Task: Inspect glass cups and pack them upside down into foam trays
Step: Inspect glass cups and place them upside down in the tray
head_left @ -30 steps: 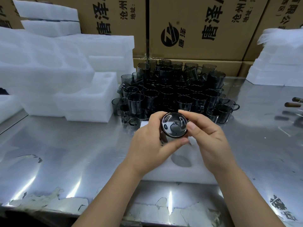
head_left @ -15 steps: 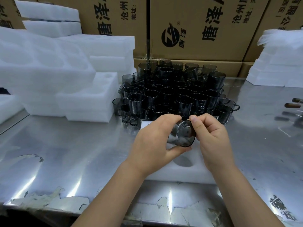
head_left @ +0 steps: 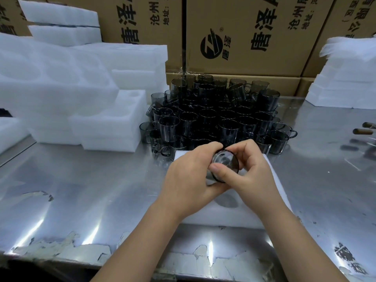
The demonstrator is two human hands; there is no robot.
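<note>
A glass cup of dark, smoky grey is held in the air between both hands, just above the far half of a white foam tray that lies on the steel table. One round end of the cup is turned toward the camera and slightly to the right, with pale reflections in it. The left hand is curled round the body of the cup, fingers over the top and thumb beneath. The right hand pinches it from the other side, its thumb laid across the lower left of the round end. Half a second ago that end was seen almost edge-on and only the right fingertips were at its upper rim; the cup's place above the tray is much the same. A second ago the round end was shown in full. Whether it is the mouth or the base cannot be told, and the handle is hidden by the hands. Only one round pocket of the tray is seen, the rest being covered by the forearms. Behind, the heap of dark cups is hard to separate.
</note>
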